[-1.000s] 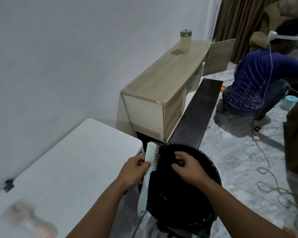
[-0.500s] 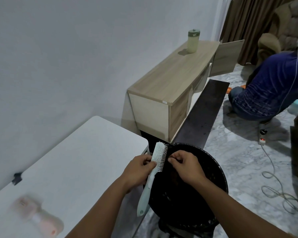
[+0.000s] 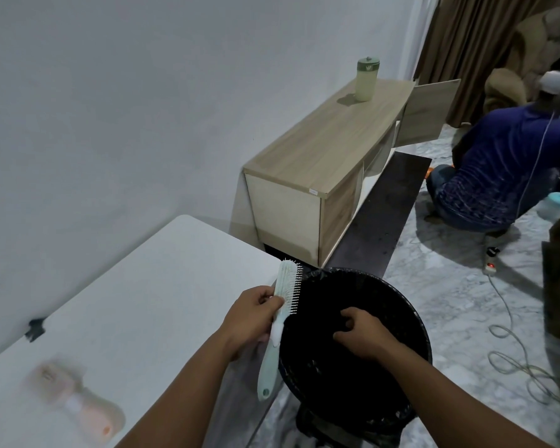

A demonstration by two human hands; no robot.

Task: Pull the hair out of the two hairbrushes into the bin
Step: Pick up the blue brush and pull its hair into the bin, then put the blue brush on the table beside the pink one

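My left hand grips a pale green hairbrush by its neck, upright at the left rim of the black bin, bristles facing the bin. My right hand hovers over the bin's dark opening with its fingers curled together; any hair in them is too dark to tell. A second, pink hairbrush lies blurred on the white table at the lower left.
A wooden cabinet with a green-lidded jar stands behind the bin, its door open. A person in a blue shirt crouches on the marble floor at right. A power strip and loose cables lie there.
My right hand has pulled away from the brush bristles and moved right and down over the bin. My left hand still holds the green brush in place.
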